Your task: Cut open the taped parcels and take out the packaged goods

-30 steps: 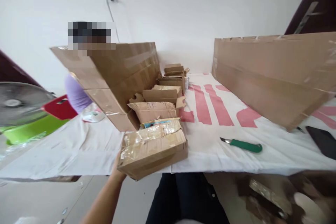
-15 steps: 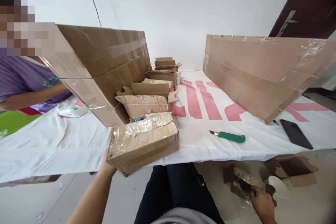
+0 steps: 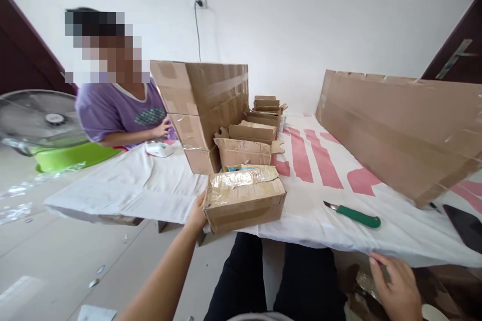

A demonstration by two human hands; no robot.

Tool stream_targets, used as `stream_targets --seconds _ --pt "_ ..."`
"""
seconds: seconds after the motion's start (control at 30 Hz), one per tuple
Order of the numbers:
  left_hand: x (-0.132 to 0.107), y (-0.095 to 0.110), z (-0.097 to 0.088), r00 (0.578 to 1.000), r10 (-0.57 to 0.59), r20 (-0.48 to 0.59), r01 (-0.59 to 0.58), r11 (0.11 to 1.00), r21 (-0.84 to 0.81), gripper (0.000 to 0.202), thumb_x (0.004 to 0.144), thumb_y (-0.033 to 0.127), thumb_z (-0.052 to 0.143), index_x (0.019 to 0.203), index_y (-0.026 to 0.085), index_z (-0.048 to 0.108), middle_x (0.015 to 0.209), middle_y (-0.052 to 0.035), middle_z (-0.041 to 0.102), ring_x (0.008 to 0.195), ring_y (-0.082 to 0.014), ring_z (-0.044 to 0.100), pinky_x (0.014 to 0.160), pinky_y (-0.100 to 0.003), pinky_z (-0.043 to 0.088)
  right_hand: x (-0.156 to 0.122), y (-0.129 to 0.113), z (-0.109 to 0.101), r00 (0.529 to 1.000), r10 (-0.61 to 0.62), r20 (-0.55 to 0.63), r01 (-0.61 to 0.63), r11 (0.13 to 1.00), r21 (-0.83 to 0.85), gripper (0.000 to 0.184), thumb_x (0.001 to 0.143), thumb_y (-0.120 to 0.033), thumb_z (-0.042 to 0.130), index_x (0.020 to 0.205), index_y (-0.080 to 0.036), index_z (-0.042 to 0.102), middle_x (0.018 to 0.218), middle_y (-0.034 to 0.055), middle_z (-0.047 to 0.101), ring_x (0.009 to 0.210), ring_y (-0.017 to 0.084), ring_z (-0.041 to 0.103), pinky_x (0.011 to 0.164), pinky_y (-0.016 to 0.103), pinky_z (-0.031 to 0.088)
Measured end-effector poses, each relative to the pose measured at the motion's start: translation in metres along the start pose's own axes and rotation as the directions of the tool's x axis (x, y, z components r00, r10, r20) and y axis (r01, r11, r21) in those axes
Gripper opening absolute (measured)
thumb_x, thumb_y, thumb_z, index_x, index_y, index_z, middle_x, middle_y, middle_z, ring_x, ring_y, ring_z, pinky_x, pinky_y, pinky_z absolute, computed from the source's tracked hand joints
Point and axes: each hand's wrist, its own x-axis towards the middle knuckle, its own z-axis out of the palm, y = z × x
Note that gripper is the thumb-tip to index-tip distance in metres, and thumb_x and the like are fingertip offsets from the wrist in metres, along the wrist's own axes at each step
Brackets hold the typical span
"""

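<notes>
A taped cardboard box [image 3: 244, 205] rests at the near edge of the cloth-covered table. My left hand [image 3: 196, 214] holds it by its left end, with the fingers partly hidden behind the box. Low on the right, my right hand [image 3: 399, 283] hovers by the table's front edge, fingers apart and nothing in them. On the cloth close by lies a green utility knife [image 3: 357, 215], its blade out and pointing left. Behind the held box stands a row of small cardboard boxes with raised flaps [image 3: 244, 150].
Stacked large cartons [image 3: 216, 90] wall off the left, and a big cardboard panel [image 3: 395, 130] the right. A black phone [image 3: 465, 225] lies at the right edge. Discarded cardboard [image 3: 433, 291] sits on the floor. A person in purple [image 3: 113, 110] sits at left.
My right hand has let go of the cardboard down on the floor and risen to the table edge. The view has swung left, bringing in more of the other person. My left hand stays on the box.
</notes>
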Motion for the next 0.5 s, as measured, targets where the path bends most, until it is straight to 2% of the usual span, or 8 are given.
stream_targets --seconds 0.1,0.2,0.33,0.5 --pt "-0.001 0.003 0.001 1.0 -0.014 0.021 0.016 0.998 -0.059 0.05 0.064 0.061 0.067 0.085 0.016 0.069 0.088 -0.0108 0.077 0.092 -0.0332 0.068 0.084 -0.043 0.055 0.046 -0.002 0.011 0.999 -0.035 -0.029 0.034 0.998 -0.045 0.034 0.091 -0.044 0.047 0.095 -0.018 0.067 0.091 0.011 0.072 0.087 0.027 0.065 0.087 0.042 0.047" --pt "-0.001 0.002 0.002 0.999 -0.019 0.03 0.022 0.994 -0.11 0.05 0.065 0.062 0.068 0.086 0.016 0.069 0.089 -0.0102 0.077 0.093 -0.0331 0.068 0.085 -0.043 0.055 0.071 -0.002 0.037 0.998 0.059 0.013 -0.055 0.983 -0.176 0.046 0.089 -0.048 0.039 0.106 -0.016 0.067 0.106 0.0135 0.071 0.1 0.031 0.063 0.089 0.046 0.047" --pt "-0.003 0.004 0.002 1.0 -0.024 0.004 0.024 0.989 -0.146 0.042 0.064 0.06 0.07 0.077 0.019 0.069 0.082 -0.0085 0.076 0.093 -0.0334 0.068 0.085 -0.044 0.053 0.074 -0.003 0.062 0.986 0.157 0.049 -0.135 0.943 -0.305 0.053 0.088 -0.05 0.032 0.114 -0.02 0.067 0.119 0.0125 0.067 0.108 0.035 0.06 0.087 0.05 0.046" --pt "-0.003 0.005 0.004 0.998 -0.048 -0.028 0.043 0.986 -0.163 0.039 0.062 0.053 0.074 0.08 0.018 0.07 0.078 -0.0082 0.075 0.085 -0.031 0.068 0.081 -0.042 0.053 0.065 0.002 0.063 0.986 0.148 0.074 -0.123 0.956 -0.268 0.056 0.085 -0.052 0.036 0.12 -0.02 0.065 0.12 0.0154 0.064 0.102 0.039 0.06 0.082 0.054 0.048"
